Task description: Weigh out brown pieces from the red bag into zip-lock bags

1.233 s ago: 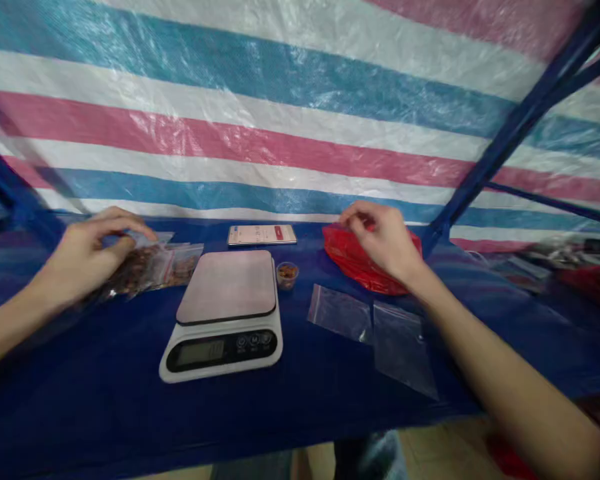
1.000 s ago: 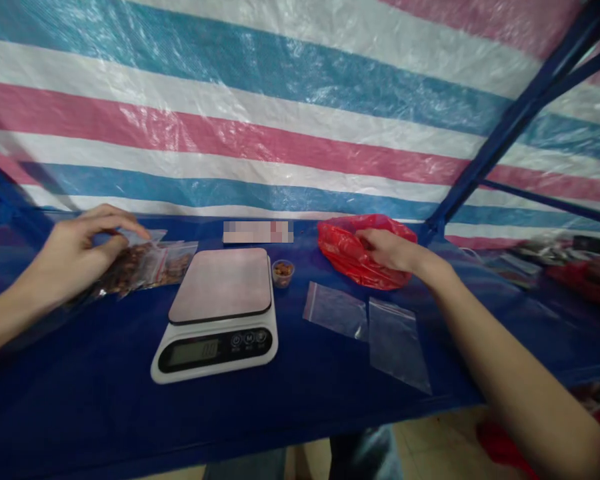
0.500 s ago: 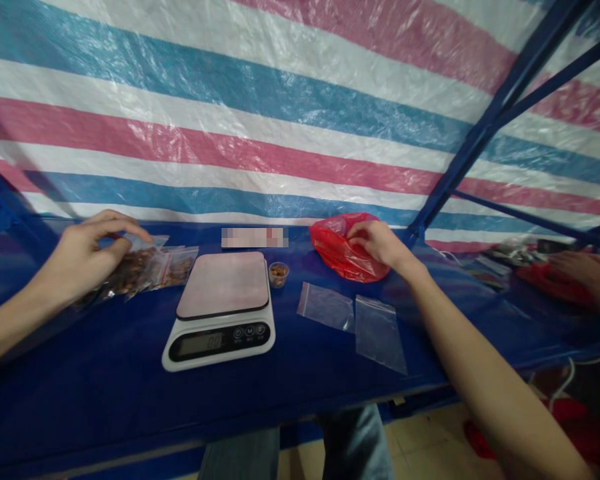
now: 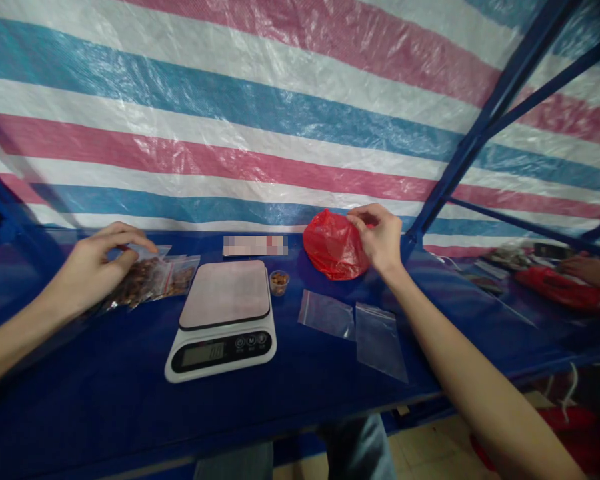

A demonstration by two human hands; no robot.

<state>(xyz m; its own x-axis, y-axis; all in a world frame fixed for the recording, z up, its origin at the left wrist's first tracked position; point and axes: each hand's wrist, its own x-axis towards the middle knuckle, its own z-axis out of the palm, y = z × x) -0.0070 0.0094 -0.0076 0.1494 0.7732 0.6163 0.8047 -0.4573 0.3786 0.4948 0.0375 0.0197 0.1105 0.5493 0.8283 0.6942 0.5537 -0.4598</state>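
Observation:
My right hand pinches the rim of a red plastic bag at the back of the table; its contents are hidden. On the far side, my left hand rests over several zip-lock bags filled with small brown pieces. Its thumb and fingers are curved and apart, and I see nothing held between them. Between the hands stands a white kitchen scale with a bare platform and a display that seems to read 0.0. Beside the scale is a small clear cup of brown pieces.
Two flat clear zip-lock bags lie on the blue table before the red bag. A blurred-out label strip lies behind the scale. Blue metal posts and a striped sheet bound the back. At far right, another person's hand touches red plastic.
My right hand has come out of the red bag's mouth to its upper right rim, and the bag has tilted up and left. My left hand stays over the filled bags. The view shifted slightly.

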